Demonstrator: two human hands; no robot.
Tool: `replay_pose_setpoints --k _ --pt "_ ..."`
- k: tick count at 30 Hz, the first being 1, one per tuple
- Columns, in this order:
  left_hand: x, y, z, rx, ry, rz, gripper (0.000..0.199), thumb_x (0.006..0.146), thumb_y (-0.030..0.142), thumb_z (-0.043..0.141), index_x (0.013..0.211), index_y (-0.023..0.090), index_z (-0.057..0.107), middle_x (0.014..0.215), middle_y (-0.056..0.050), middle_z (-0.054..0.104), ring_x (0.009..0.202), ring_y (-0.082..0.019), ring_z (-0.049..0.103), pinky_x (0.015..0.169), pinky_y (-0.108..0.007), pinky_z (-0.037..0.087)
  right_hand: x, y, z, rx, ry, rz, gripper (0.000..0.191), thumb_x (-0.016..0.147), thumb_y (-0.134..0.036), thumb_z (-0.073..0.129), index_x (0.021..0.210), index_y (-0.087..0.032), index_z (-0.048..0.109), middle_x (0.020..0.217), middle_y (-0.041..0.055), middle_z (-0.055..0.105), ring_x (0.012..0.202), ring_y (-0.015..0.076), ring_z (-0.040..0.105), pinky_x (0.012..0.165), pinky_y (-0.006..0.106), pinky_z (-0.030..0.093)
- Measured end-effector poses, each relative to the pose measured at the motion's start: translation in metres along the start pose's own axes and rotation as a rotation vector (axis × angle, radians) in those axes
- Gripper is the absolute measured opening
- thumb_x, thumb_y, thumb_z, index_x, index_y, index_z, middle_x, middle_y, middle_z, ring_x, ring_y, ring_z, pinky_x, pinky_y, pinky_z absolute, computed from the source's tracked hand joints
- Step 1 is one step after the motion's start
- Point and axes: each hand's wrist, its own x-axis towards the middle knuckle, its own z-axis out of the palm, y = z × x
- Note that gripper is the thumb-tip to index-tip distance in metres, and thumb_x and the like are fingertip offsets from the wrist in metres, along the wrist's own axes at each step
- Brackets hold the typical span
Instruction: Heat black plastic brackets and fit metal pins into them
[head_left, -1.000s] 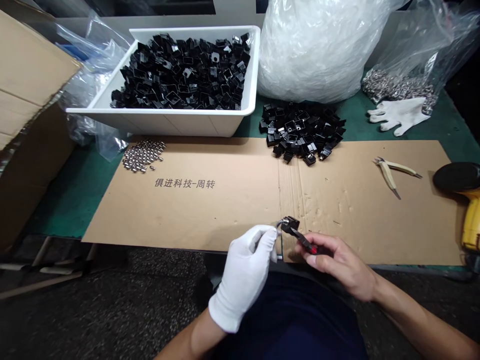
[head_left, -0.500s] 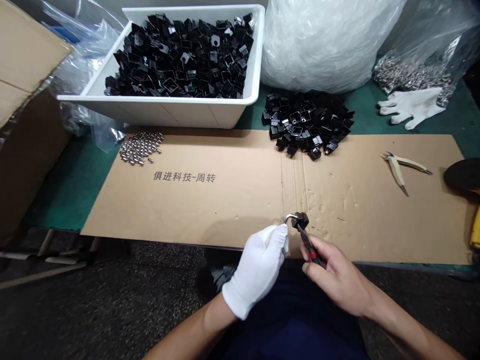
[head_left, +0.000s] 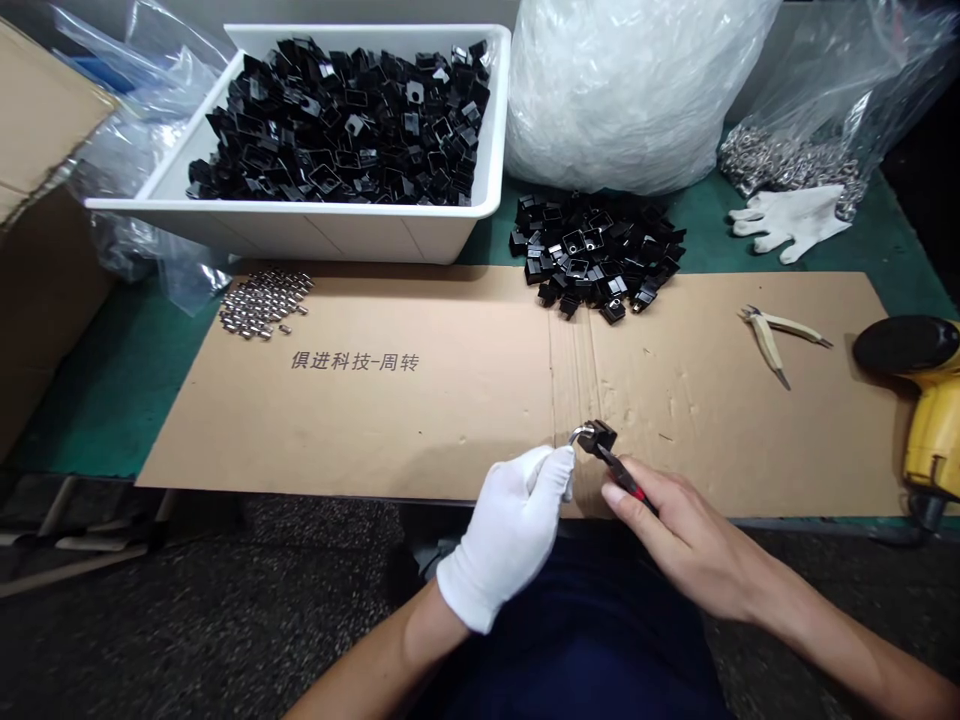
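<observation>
My left hand, in a white glove, is closed around a bent silver metal rod. At the rod's curved end sits a small black plastic housing. My bare right hand grips a slim dark tool with a red mark on its handle; I cannot make out its exact kind. The tool's tip reaches the housing's near side. Both hands are at the front edge of a cardboard sheet. Farther back lies a pile of similar black housings.
A white bin full of black housings stands at the back left. Small metal cylinders lie in front of it. On the right are cream-handled nippers, a white glove, a bag of metal parts and a yellow power tool.
The view has swung slightly right, bringing more of the yellow tool into sight. The dark tool has turned a little flatter against the housing; both hands keep their holds.
</observation>
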Motion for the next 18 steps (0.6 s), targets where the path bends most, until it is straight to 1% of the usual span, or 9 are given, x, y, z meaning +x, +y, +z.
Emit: replay_pose_setpoints --k 3,7,9,13,18 --pt "0.004 -0.004 0.006 -0.024 0.061 0.024 0.044 0.106 0.046 0.043 0.071 0.019 0.047 0.064 0.004 0.044 0.06 -0.01 0.038 0.059 -0.025 0.033 0.011 0.003 0.004 0.039 0.06 -0.045 0.035 0.107 -0.049 0.041 0.084 -0.023 0.047 0.08 -0.0004 0.056 0.073 0.018 0.049 0.068 0.035 0.038" --pt "0.014 -0.013 0.018 -0.071 0.189 0.056 0.048 0.105 0.049 0.043 0.068 0.019 0.046 0.062 0.004 0.041 0.059 -0.01 0.037 0.059 -0.025 0.033 0.025 0.006 0.008 0.092 0.143 -0.07 0.035 0.106 -0.046 0.045 0.081 -0.022 0.048 0.076 -0.0019 0.051 0.069 0.0163 0.044 0.066 0.033 0.035" --pt "0.019 -0.016 0.025 -0.108 0.24 0.08 0.048 0.105 0.049 0.043 0.067 0.019 0.045 0.062 0.005 0.041 0.059 -0.01 0.037 0.059 -0.025 0.034 0.03 0.006 0.009 0.111 0.184 -0.084 0.032 0.105 -0.044 0.046 0.082 -0.021 0.049 0.076 -0.0025 0.05 0.069 0.0157 0.044 0.066 0.033 0.035" --pt "0.024 -0.015 0.032 -0.137 0.238 0.119 0.049 0.107 0.049 0.035 0.07 0.019 0.047 0.064 0.003 0.045 0.059 -0.01 0.041 0.061 -0.026 0.036 0.033 0.006 0.013 0.129 0.239 -0.1 0.029 0.106 -0.04 0.047 0.085 -0.021 0.052 0.081 -0.0017 0.053 0.073 0.0158 0.047 0.069 0.032 0.037" --pt "0.028 -0.008 0.032 -0.088 0.283 0.164 0.046 0.105 0.048 0.044 0.068 0.02 0.04 0.062 0.005 0.037 0.058 -0.01 0.033 0.057 -0.026 0.031 0.032 0.007 0.014 0.168 0.305 -0.108 0.027 0.105 -0.038 0.048 0.085 -0.02 0.053 0.077 -0.0023 0.051 0.071 0.0153 0.046 0.067 0.031 0.036"
